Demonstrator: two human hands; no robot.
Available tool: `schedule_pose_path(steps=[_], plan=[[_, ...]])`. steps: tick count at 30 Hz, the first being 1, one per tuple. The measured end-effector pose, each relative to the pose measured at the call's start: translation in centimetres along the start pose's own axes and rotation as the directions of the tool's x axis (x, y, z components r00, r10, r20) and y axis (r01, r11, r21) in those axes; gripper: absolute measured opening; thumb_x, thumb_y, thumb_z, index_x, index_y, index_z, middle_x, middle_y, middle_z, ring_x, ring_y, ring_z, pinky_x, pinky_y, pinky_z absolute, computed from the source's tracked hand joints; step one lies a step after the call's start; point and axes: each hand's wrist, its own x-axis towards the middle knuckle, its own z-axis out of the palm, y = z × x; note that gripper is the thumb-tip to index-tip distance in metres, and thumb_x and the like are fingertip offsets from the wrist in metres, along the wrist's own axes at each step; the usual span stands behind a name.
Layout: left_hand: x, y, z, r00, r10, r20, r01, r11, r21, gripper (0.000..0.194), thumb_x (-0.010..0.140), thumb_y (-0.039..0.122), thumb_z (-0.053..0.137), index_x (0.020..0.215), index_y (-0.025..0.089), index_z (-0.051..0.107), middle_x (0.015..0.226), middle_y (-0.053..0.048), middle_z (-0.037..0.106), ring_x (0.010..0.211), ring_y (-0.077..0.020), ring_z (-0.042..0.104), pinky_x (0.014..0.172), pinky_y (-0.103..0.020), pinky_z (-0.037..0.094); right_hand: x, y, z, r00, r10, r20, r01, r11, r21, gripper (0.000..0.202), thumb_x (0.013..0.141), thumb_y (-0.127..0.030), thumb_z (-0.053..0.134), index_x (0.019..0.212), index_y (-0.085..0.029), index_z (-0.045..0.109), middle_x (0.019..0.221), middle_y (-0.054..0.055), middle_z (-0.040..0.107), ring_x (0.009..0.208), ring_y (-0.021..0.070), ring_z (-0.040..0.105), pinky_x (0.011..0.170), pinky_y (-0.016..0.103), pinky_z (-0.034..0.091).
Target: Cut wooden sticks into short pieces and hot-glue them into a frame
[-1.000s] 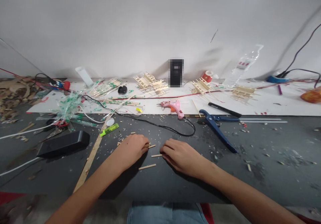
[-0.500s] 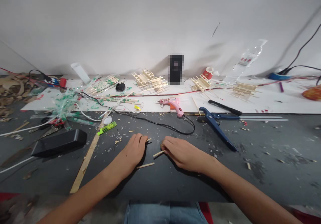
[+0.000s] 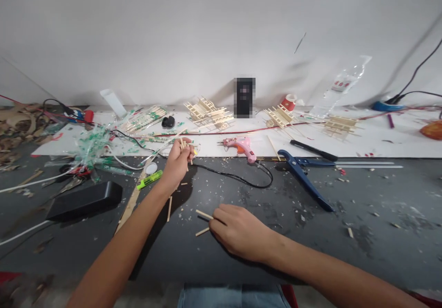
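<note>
We had several short sticks (image 3: 182, 144) pinched in our left hand (image 3: 176, 166), two sticks (image 3: 203, 214) poking from beneath our right hand (image 3: 230, 229), its grip unclear, and one loose stick (image 3: 169, 209) ungathered on the table (image 3: 293, 225).

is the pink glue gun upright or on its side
On its side: the glue gun lies broad face up on the white board.

– Can you read any writing there?
– Nothing surely. The clear plastic bag (image 3: 341, 86) bears red characters (too small for me), and the plastic wrappers (image 3: 90, 146) bear green marks, also unreadable.
</note>
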Motion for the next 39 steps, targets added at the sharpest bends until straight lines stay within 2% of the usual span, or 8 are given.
schedule_pose_path(steps=[7,14,17,21,24,28,34,39], plan=[[-0.8,2.2,-0.2,0.961,-0.274,0.029,0.255,0.845,-0.47,0.015,0.086,0.012,0.058,0.098,0.02,0.054,0.069,0.004,0.046,0.061,-0.0108,0.051,0.067,-0.024,0.05,-0.3,3.4,-2.6,0.969,0.168,-0.181,-0.143,0.979,0.142,0.02,0.104,-0.022,0.044,0.1,-0.016,0.062,0.093,0.008,0.066,0.083,0.0194,0.058,0.076,0.032,0.046],[-3.4,2.7,1.1,0.837,-0.502,0.219,0.536,0.67,-0.513,0.023,0.085,0.003,0.055,0.104,0.015,0.06,0.077,-0.002,0.058,0.056,-0.0091,0.053,0.048,-0.016,0.041,0.1,3.8,-2.1,0.8,0.483,-0.355,-0.352,0.858,0.375,0.011,0.1,-0.02,0.051,0.097,-0.02,0.062,0.086,0.003,0.07,0.076,0.0165,0.064,0.071,0.027,0.049],[-5.0,3.1,2.9,0.777,-0.565,0.279,0.621,0.614,-0.486,0.017,0.096,0.017,0.05,0.108,0.012,0.062,0.073,-0.002,0.058,0.051,-0.0095,0.051,0.043,-0.017,0.04,0.5,3.0,-1.8,0.728,0.56,-0.397,-0.373,0.808,0.455,0.012,0.099,-0.02,0.053,0.094,-0.021,0.065,0.08,0.001,0.071,0.068,0.0141,0.063,0.066,0.025,0.048],[-6.8,3.8,4.9,0.668,-0.716,0.203,0.676,0.469,-0.569,0.044,0.107,0.04,0.033,0.115,0.01,0.064,0.075,-0.005,0.063,0.052,-0.0112,0.056,0.047,-0.02,0.047,1.2,2.0,-1.5,0.686,0.606,-0.404,-0.379,0.77,0.513,0.013,0.098,-0.02,0.056,0.093,-0.022,0.067,0.077,-0.002,0.072,0.064,0.0118,0.062,0.06,0.022,0.046],[-7.4,4.0,5.6,0.635,-0.751,0.181,0.648,0.39,-0.654,0.046,0.107,0.041,0.031,0.121,0.01,0.063,0.085,-0.009,0.07,0.063,-0.0153,0.066,0.059,-0.024,0.056,1.4,1.4,-0.9,0.704,0.593,-0.391,-0.365,0.774,0.518,0.011,0.097,-0.019,0.057,0.097,-0.023,0.068,0.08,-0.003,0.072,0.064,0.0107,0.062,0.06,0.021,0.045],[-7.8,3.6,5.8,0.629,-0.724,0.284,0.652,0.292,-0.7,0.044,0.107,0.042,0.034,0.121,0.012,0.062,0.097,-0.013,0.073,0.079,-0.0218,0.073,0.075,-0.034,0.06,1.3,1.4,0.0,0.754,0.526,-0.392,-0.322,0.817,0.478,0.009,0.097,-0.019,0.056,0.097,-0.02,0.064,0.086,0.002,0.071,0.072,0.014,0.064,0.067,0.025,0.047],[-7.8,2.4,5.4,0.682,-0.679,0.272,0.657,0.405,-0.636,0.036,0.096,0.012,0.056,0.132,0.017,0.056,0.102,-0.009,0.075,0.091,-0.02,0.074,0.082,-0.03,0.058,1.0,2.6,-0.5,0.875,0.289,-0.388,-0.128,0.912,0.389,0.02,0.099,-0.023,0.053,0.119,-0.021,0.059,0.107,0.008,0.071,0.099,0.0208,0.066,0.084,0.032,0.053],[-7.4,2.1,4.9,0.718,-0.617,0.323,0.637,0.394,-0.663,0.031,0.096,0.012,0.055,0.126,0.014,0.059,0.099,-0.01,0.075,0.092,-0.0212,0.074,0.083,-0.031,0.058,0.7,3.2,-1.2,0.895,0.192,-0.403,-0.052,0.941,0.333,0.023,0.103,-0.018,0.045,0.121,-0.021,0.06,0.104,0.008,0.072,0.097,0.0198,0.068,0.083,0.032,0.055]])
